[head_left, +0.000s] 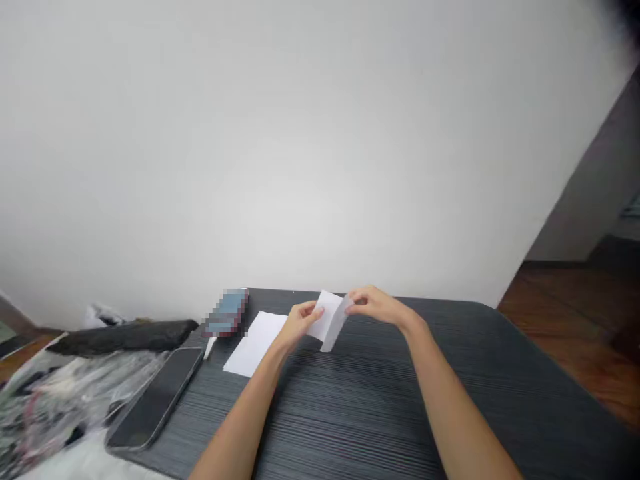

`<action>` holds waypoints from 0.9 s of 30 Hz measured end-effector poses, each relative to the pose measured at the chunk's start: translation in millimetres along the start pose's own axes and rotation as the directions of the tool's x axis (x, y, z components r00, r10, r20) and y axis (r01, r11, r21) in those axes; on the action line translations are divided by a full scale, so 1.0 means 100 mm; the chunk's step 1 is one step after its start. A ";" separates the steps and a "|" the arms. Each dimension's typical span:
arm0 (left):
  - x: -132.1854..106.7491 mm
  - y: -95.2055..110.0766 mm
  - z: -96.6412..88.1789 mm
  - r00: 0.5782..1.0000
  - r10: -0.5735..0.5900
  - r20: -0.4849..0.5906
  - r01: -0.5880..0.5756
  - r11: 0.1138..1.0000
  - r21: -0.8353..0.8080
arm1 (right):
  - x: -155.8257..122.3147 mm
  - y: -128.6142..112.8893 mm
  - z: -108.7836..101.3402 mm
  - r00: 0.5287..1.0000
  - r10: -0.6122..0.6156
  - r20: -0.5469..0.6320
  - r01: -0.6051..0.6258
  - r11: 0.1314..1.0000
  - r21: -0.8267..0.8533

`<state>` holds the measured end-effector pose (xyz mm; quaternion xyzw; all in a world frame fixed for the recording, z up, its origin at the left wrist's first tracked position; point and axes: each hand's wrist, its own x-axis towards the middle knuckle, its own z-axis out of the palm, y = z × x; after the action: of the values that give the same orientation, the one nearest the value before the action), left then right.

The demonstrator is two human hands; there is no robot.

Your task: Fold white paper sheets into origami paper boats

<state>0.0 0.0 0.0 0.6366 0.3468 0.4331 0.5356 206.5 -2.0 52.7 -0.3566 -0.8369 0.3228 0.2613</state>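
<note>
Left hand (300, 320) and right hand (377, 305) both pinch a small white paper (330, 319) just above the dark worktop (360, 400).
My left fingers close on its left edge and my right thumb and fingers nip its upper right corner; it looks bent along a crease, I think. A flat white sheet (255, 343) lies just left of it, and a phone (155, 400) sits further left beside crumpled plastic (60, 387).

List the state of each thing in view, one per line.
small paper: bent in a fold, held above the table by both hands
left hand: shut on the paper's left side
right hand: shut on its upper right edge
white sheet: flat on the table, untouched
phone: lying flat, dark side up
</note>
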 end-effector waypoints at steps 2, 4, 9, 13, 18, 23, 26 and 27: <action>0.02 -0.04 0.00 0.992 -0.006 -0.122 0.010 0.999 0.035 | -0.01 -0.09 -0.02 1.000 0.004 -0.015 -0.005 0.999 -0.035; 0.03 -0.06 -0.03 0.982 -0.025 -0.188 0.033 0.999 0.037 | -0.03 -0.16 -0.04 1.000 0.022 0.009 -0.022 0.997 -0.077; 0.00 -0.02 -0.19 0.984 -0.145 -0.102 0.140 0.988 -0.060 | -0.05 -0.20 -0.01 0.974 0.139 0.180 -0.107 0.978 -0.181; -0.04 -0.01 -0.28 0.973 -0.230 0.004 0.229 0.968 -0.101 | -0.02 -0.16 0.04 0.893 0.220 0.393 -0.161 0.971 -0.177; -0.04 -0.01 -0.33 0.943 -0.326 0.061 0.330 0.911 -0.247 | -0.02 -0.21 0.04 0.841 0.097 0.532 -0.121 0.993 0.010; -0.03 -0.01 -0.36 0.916 -0.390 0.099 0.401 0.865 -0.302 | -0.02 -0.28 0.03 0.823 -0.065 0.564 -0.063 0.977 0.206; -0.03 -0.01 -0.37 0.932 -0.356 0.066 0.360 0.893 -0.272 | -0.01 -0.21 0.03 0.811 -0.079 0.580 -0.047 0.979 0.198; -0.03 -0.01 -0.37 0.939 -0.339 0.061 0.343 0.903 -0.258 | -0.01 -0.17 0.02 0.818 -0.076 0.570 -0.044 0.980 0.194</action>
<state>-35.0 11.3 -0.1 0.4918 0.3879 0.3704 0.6859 198.2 -13.3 63.5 -0.2079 -0.8432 0.4947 0.0337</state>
